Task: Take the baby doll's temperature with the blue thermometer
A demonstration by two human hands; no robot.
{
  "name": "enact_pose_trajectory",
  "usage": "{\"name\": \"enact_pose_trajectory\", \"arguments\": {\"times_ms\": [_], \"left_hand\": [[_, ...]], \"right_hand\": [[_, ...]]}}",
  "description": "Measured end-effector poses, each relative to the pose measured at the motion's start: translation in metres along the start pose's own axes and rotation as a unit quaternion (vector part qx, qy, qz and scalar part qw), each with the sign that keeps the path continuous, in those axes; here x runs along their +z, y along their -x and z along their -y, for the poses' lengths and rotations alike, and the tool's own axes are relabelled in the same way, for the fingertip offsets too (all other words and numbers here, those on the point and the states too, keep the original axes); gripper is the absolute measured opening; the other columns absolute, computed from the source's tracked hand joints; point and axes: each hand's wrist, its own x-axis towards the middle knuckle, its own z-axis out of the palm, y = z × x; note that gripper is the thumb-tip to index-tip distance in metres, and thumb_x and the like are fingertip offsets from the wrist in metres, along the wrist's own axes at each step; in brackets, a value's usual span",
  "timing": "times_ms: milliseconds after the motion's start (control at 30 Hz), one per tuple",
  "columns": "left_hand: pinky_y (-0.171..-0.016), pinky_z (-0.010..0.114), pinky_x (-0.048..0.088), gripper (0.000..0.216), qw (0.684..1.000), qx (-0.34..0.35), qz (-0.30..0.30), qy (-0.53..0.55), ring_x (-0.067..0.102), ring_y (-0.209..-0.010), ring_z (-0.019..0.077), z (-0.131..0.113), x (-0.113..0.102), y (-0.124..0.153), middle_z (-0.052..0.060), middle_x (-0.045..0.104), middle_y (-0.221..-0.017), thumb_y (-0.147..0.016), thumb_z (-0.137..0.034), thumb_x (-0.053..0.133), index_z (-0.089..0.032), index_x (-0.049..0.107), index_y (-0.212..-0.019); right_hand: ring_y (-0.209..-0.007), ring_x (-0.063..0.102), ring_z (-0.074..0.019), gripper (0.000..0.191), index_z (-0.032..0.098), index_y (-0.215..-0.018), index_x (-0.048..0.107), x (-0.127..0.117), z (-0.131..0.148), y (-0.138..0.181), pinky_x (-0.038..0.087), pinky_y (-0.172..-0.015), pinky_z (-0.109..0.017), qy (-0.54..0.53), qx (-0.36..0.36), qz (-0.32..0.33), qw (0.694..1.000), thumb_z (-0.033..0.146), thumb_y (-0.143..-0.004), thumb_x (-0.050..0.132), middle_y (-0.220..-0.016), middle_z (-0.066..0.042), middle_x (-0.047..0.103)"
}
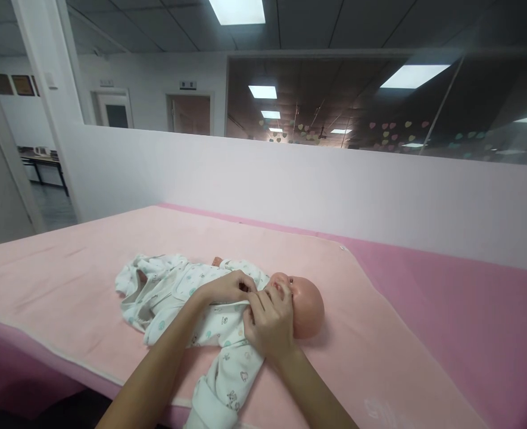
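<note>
A baby doll lies on its back with its head to the right, dressed in a white printed romper. My left hand is at the doll's upper chest, its fingers pinched on the romper's front edge near the neck. Beside it, my right hand rests below the doll's chin with curled fingers meeting the left fingertips at the collar. The knuckles hide part of the doll's face and what exactly the fingertips grip. One sleeve of the romper stretches toward me; a small doll hand shows at the far side.
A pale pink blanket covers much of the padded pink surface. A low white wall runs along the back, with a window above it. At far left a dark table stands beyond a doorway.
</note>
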Motion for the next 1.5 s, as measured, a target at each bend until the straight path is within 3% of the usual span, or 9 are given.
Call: {"name": "enact_pose_trajectory", "arguments": {"times_ms": [167, 400, 633, 800, 967, 1133, 1500], "left_hand": [[-0.064, 0.022, 0.043, 0.025, 1.000, 0.013, 0.021, 0.003, 0.053, -0.072, 0.0157, -0.001, -0.005, 0.006, 0.003, 0.065, -0.077, -0.072, -0.017, 0.049, -0.015, 0.069, -0.088], [-0.071, 0.023, 0.043, 0.022, 0.998, 0.044, 0.040, 0.028, 0.055, -0.078, 0.0164, 0.000, -0.007, 0.009, 0.003, 0.065, -0.084, -0.070, -0.014, 0.053, -0.016, 0.068, -0.085], [-0.061, 0.022, 0.040, 0.024, 0.985, -0.022, -0.051, 0.164, 0.053, -0.069, 0.0131, -0.001, -0.008, 0.008, 0.003, 0.062, -0.074, -0.073, -0.035, 0.063, -0.013, 0.066, -0.083], [-0.044, 0.020, 0.027, 0.027, 0.976, -0.054, -0.104, 0.185, 0.038, -0.046, 0.0067, 0.006, -0.010, 0.009, -0.001, 0.054, -0.055, -0.070, -0.037, 0.067, -0.011, 0.067, -0.076], [-0.052, 0.021, 0.037, 0.023, 0.973, -0.041, -0.093, 0.205, 0.049, -0.055, 0.0101, 0.011, -0.011, 0.011, 0.002, 0.061, -0.059, -0.067, -0.032, 0.071, -0.011, 0.071, -0.076], [-0.066, 0.023, 0.045, 0.024, 0.969, -0.016, -0.051, 0.241, 0.059, -0.072, 0.0150, 0.015, -0.012, 0.012, 0.006, 0.070, -0.078, -0.065, -0.026, 0.073, -0.014, 0.073, -0.086], [-0.065, 0.023, 0.046, 0.024, 0.965, -0.018, -0.047, 0.258, 0.062, -0.073, 0.0167, 0.021, -0.012, 0.011, 0.006, 0.072, -0.081, -0.065, -0.022, 0.073, -0.014, 0.073, -0.088]], "right_hand": [[-0.069, 0.050, -0.0163, 0.015, 0.019, -0.071, 0.057, 0.002, 0.000, 0.002, 0.032, -0.092, -0.044, 0.003, 0.015, 0.003, 1.000, 0.008, -0.075, 0.047, -0.062, -0.001, 0.056], [-0.068, 0.052, -0.0148, 0.015, 0.019, -0.075, 0.059, 0.003, 0.002, 0.003, 0.033, -0.091, -0.043, -0.030, 0.016, -0.029, 0.999, 0.008, -0.074, 0.048, -0.069, -0.001, 0.062], [-0.070, 0.056, -0.0139, 0.013, 0.019, -0.073, 0.057, 0.000, 0.001, 0.000, 0.030, -0.095, -0.044, -0.026, 0.028, -0.044, 0.998, 0.009, -0.077, 0.050, -0.064, 0.002, 0.061], [-0.073, 0.057, -0.0149, 0.009, 0.020, -0.075, 0.059, 0.000, 0.000, -0.002, 0.029, -0.095, -0.044, -0.019, 0.036, -0.063, 0.997, 0.013, -0.078, 0.054, -0.065, 0.002, 0.062], [-0.077, 0.057, -0.0153, 0.009, 0.020, -0.074, 0.059, 0.001, -0.001, -0.001, 0.028, -0.095, -0.045, -0.019, 0.040, -0.075, 0.996, 0.014, -0.078, 0.055, -0.070, 0.001, 0.064], [-0.075, 0.057, -0.0146, 0.006, 0.020, -0.075, 0.058, 0.002, -0.001, -0.001, 0.029, -0.094, -0.045, -0.014, 0.031, -0.093, 0.995, 0.014, -0.077, 0.056, -0.069, 0.002, 0.064], [-0.078, 0.057, -0.0137, 0.009, 0.020, -0.075, 0.059, 0.000, -0.001, -0.002, 0.027, -0.096, -0.042, -0.051, 0.052, -0.082, 0.994, 0.013, -0.078, 0.056, -0.073, 0.003, 0.065]]}}
